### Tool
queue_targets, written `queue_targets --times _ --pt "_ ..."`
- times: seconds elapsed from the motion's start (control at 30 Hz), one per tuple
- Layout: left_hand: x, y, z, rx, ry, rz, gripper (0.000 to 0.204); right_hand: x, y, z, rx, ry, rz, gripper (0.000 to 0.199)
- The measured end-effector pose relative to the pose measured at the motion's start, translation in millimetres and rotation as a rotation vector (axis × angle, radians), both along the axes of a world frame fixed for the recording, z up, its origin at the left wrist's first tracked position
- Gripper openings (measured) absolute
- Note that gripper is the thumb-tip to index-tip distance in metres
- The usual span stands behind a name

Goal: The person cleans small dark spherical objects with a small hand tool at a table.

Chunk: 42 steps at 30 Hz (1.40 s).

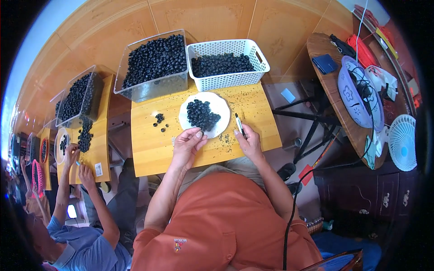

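Note:
A white plate point(220, 100) with a scalloped rim lies on the yellow wooden table, heaped with small dark round pieces point(201, 114). At the plate's near edge my left hand point(186, 145) is closed in a pinch, with a small dark round piece at its fingertips, partly hidden. My right hand point(250, 143), just right of the plate, is closed around a slim black-and-white hand tool point(239, 124) that points away from me. The tool's exact kind is too small to make out. A few loose dark pieces point(159, 118) lie left of the plate.
Behind the plate stand a clear bin point(151, 91) and a white perforated basket point(230, 81), both full of dark pieces. Dark crumbs litter the table point(153, 153). At left, another person's hands point(71, 156) work at a neighbouring table. A round table point(332, 92) stands at right; a black cable point(289, 226) hangs nearby.

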<state>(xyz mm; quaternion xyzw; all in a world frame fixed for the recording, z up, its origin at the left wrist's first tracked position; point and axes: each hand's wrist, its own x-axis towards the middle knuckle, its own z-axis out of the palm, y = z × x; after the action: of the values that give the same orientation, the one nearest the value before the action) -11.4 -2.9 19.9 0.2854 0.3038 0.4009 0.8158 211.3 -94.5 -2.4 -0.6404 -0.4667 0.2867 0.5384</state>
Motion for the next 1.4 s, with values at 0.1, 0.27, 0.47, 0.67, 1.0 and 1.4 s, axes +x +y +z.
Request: queue_targets --times 0.1,0.27,0.47,0.67,1.0,1.4 --pt "1 2 -6 -0.016 -0.008 -0.008 0.013 0 0 -2 -0.009 0.008 -0.017 0.028" --pt "4 2 -7 -0.06 -0.036 -0.037 0.012 -1 0 5 -0.028 -0.052 -0.015 0.029" --pt "2 5 -9 -0.088 -0.129 -0.023 0.013 -5 3 -1 0.028 -0.049 -0.047 0.029" --pt "2 5 -9 -0.087 -0.183 -0.016 0.014 -18 0 11 -0.002 -0.127 -0.023 0.029" --pt "1 -6 -14 -0.077 -0.236 -0.053 0.015 -43 -8 42 0.061 -0.179 0.168 0.03" --pt "-3 -16 -19 -0.103 -0.3 -0.067 0.014 -45 -14 40 0.191 -0.351 0.175 0.029"
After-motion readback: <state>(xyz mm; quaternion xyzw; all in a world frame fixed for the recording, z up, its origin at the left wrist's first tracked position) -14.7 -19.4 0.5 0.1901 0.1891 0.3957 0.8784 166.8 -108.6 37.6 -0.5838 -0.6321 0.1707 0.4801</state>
